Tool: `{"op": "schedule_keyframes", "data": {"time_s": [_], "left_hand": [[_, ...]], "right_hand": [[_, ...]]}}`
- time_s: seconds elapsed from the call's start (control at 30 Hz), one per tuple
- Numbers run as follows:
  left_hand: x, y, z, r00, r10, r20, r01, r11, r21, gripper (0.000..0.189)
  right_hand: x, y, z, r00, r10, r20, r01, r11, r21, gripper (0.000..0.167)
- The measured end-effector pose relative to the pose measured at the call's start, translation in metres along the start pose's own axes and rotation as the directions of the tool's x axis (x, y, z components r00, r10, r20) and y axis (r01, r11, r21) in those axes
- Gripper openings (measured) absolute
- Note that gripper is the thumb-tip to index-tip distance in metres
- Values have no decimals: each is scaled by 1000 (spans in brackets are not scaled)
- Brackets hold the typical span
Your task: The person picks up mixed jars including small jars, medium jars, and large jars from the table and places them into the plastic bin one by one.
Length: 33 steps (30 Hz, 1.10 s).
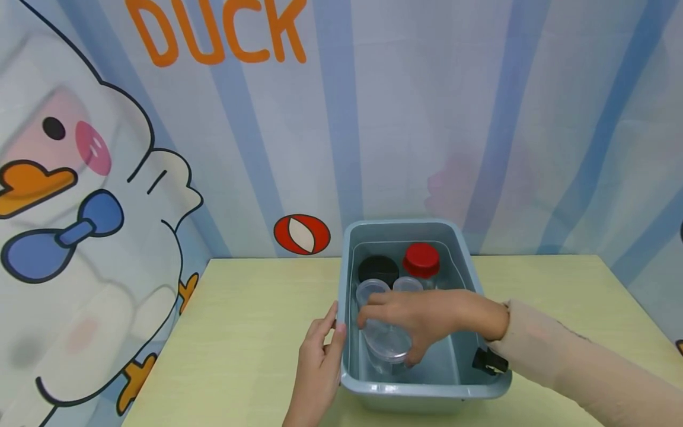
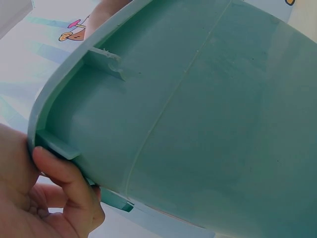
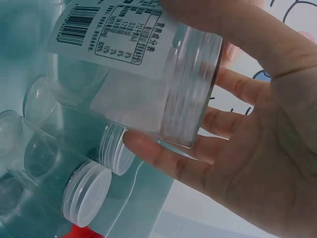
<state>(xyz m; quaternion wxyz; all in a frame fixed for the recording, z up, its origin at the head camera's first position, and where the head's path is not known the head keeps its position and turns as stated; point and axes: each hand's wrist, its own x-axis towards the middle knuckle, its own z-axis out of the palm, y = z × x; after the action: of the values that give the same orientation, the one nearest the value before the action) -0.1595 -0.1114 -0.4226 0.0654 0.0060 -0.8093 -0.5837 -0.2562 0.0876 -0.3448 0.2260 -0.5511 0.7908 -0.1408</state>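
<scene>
A blue-grey plastic bin (image 1: 427,389) stands on the table. My left hand (image 1: 318,365) holds its left rim, and in the left wrist view the fingers (image 2: 67,171) curl at the edge of its greenish outer wall (image 2: 198,124). Inside the bin, my right hand (image 1: 427,314) grips a clear plastic jar (image 1: 388,344) around its lid end. The right wrist view shows a white label with a barcode (image 3: 77,25) on this jar. Just beyond the hand are two bottles with translucent caps, a nearer one (image 1: 370,289) and another (image 1: 408,283).
At the bin's far end sit a black round thing (image 1: 377,268) and a jar with a red lid (image 1: 421,261). A small black device (image 1: 490,360) hangs by the right wrist, over the bin's right rim. Behind the pale yellow table (image 1: 256,320) hangs a printed duck backdrop (image 1: 405,118).
</scene>
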Motion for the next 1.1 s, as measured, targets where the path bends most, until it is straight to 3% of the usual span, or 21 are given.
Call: {"op": "schedule_keyframes", "data": {"time_s": [1.1], "left_hand": [[0,1,0,1000,-6,2,6,1000,-8,53]], "right_hand": [[12,5,12,999,48,25,-47,999,-20,71]]}}
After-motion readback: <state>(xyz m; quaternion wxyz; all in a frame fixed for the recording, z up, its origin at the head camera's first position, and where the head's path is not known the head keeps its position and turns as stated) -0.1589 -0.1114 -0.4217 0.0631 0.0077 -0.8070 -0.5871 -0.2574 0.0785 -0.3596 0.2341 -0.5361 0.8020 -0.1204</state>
